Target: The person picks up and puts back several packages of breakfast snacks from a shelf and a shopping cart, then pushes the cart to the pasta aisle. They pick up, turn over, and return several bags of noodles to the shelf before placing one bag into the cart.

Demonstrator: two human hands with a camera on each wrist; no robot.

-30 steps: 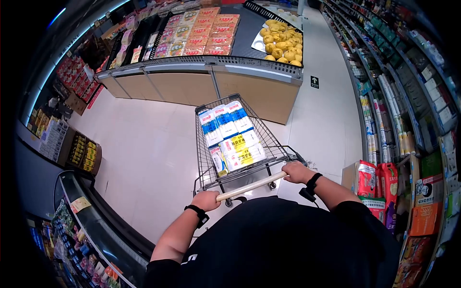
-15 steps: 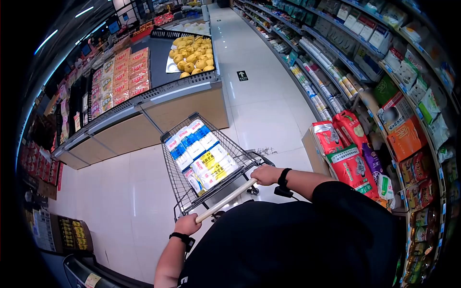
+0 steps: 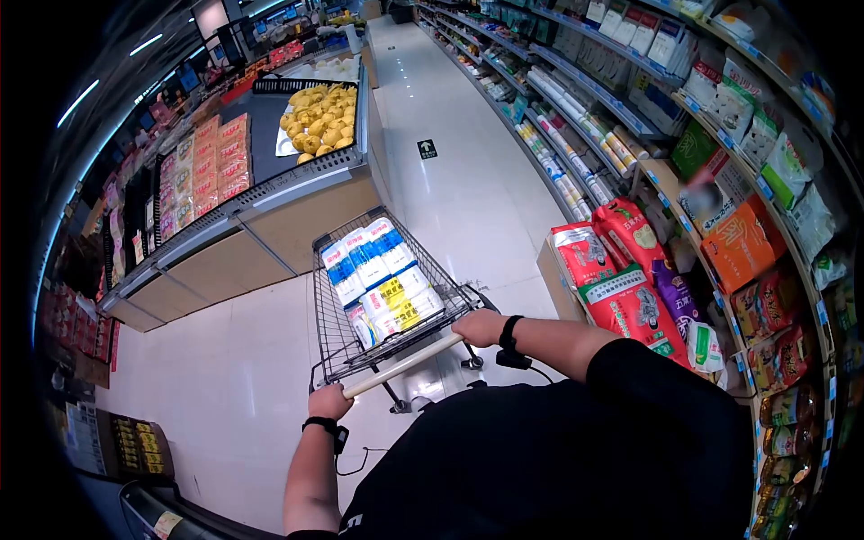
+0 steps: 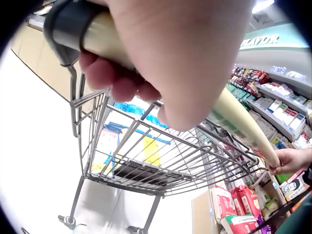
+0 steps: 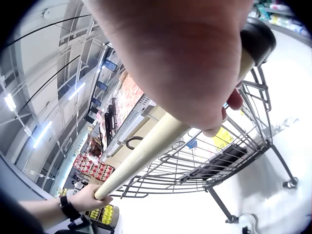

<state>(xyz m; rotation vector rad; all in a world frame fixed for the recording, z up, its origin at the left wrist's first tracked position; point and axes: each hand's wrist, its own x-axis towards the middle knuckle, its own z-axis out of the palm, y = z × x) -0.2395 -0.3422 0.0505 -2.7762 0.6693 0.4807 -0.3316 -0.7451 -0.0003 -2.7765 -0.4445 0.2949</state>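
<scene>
A wire shopping cart [image 3: 326, 333] stands in front of the body, its pale handle bar [image 3: 402, 364] running between both hands. The left hand [image 3: 330, 402] grips the bar's left end; in the left wrist view its fingers [image 4: 117, 80] curl round beneath the bar. Around the right end curls the right hand [image 3: 480, 328], its palm over the bar [image 5: 146, 146] in the right wrist view. White packs with blue bands [image 3: 367, 256] lie in the cart's front part, and white packs with yellow labels [image 3: 396, 301] lie nearer the handle.
A display stand [image 3: 270, 229] with yellow fruit [image 3: 319, 117] and pink packets is just beyond the cart, to the left. Tall shelves [image 3: 621, 54] line the right, with red bags [image 3: 634, 310] at their foot. An aisle floor [image 3: 432, 99] runs ahead between them. A dark case edge is lower left.
The view has turned right, so the stand now lies further left and the aisle is ahead. The cart has swung and moved along with both hands, which keep their grip on the bar.
</scene>
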